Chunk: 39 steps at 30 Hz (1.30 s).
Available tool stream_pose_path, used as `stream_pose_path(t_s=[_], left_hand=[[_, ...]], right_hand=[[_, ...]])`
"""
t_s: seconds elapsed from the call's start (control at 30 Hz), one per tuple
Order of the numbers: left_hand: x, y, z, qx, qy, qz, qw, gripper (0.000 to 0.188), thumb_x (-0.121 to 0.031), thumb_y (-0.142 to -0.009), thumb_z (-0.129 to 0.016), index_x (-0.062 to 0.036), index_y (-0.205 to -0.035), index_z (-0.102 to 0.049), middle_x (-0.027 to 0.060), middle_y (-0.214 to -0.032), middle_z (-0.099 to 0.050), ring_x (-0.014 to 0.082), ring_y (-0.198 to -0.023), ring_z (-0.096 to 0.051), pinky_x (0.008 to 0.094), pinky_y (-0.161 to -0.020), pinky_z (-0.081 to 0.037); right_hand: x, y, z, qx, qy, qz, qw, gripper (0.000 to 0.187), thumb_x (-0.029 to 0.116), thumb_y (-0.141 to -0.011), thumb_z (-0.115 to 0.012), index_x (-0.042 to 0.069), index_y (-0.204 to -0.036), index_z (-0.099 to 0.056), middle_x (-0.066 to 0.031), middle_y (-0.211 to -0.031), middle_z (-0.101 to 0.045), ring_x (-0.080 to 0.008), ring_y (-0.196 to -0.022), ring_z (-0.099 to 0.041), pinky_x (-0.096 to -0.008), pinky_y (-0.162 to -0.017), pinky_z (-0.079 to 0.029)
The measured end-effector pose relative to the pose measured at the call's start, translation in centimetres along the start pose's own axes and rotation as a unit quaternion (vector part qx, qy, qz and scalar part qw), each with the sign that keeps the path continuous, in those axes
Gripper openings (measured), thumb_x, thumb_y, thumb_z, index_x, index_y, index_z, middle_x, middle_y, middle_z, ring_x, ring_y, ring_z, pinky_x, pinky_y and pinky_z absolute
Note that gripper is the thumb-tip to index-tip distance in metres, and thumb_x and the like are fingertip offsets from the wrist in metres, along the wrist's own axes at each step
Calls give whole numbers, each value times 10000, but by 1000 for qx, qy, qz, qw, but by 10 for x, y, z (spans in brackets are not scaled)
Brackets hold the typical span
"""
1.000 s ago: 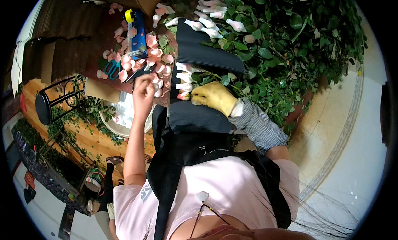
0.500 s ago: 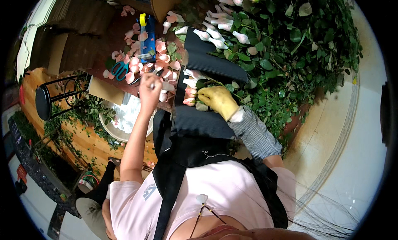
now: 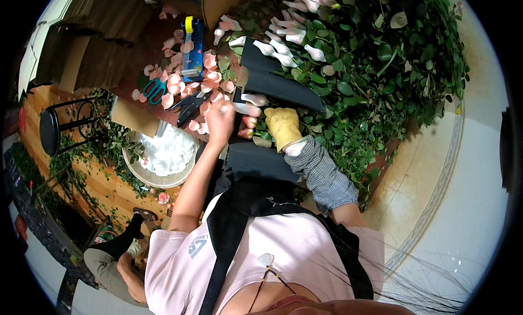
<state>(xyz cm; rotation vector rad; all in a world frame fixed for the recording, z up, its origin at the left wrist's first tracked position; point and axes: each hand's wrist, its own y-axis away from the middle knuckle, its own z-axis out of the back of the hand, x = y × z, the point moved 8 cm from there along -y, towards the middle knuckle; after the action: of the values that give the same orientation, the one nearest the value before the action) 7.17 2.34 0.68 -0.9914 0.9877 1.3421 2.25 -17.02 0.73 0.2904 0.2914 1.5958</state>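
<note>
My bare left hand is closed on the narrow end of a white sleeve, apparently made of soft mesh. The sleeve points right, towards my right hand, which wears a yellow glove and is curled closed. Whatever the glove grips is hidden. Between the hands, pink rose buds lie below the sleeve on dark corrugated board. Another white-sleeved bud rests just above. Black-handled scissors lie among loose pink petals left of my left hand.
A blue tape dispenser and teal-handled scissors sit at upper left. Below them stands a round tub of white sleeves. Leafy rose stems pile up at right. Another person's arm shows at lower left.
My left hand has moved right and down, bringing the white sleeve to the buds. My gloved hand has shifted slightly right and curled further. The black-handled scissors are now uncovered.
</note>
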Motion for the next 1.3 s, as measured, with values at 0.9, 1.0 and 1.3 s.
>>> stream_pose_path(t_s=[0.9, 1.0, 1.3], left_hand=[[21, -20, 19, 158, 94, 90, 979, 141, -92, -844, -644, 16, -796, -569, 67, -740, -603, 164, -645, -574, 308, -646, -482], [-9, -14, -27, 260, 3, 85, 962, 259, -258, -878, -723, -24, -951, -638, 120, -765, -674, 265, -670, -681, 376, -642, -518], [-18, -22, 56, 180, -105, 66, 976, 289, -276, -885, -640, 7, -922, -684, 210, -751, -652, 362, -708, -658, 424, -668, -504]], right_hand=[[-33, -5, 1, -78, -1, -85, 993, 387, 388, -886, -658, 133, -1176, -680, -149, -1177, -661, -334, -1060, -644, -454, -904, -525], [-36, -1, 0, -103, 17, -71, 992, 333, 376, -880, -669, 130, -1102, -696, -144, -1071, -671, -329, -951, -653, -447, -838, -536], [-39, -5, -1, 67, -53, -143, 986, 424, 377, -925, -613, 131, -1268, -655, -189, -1317, -618, -351, -1196, -604, -464, -1022, -469]])
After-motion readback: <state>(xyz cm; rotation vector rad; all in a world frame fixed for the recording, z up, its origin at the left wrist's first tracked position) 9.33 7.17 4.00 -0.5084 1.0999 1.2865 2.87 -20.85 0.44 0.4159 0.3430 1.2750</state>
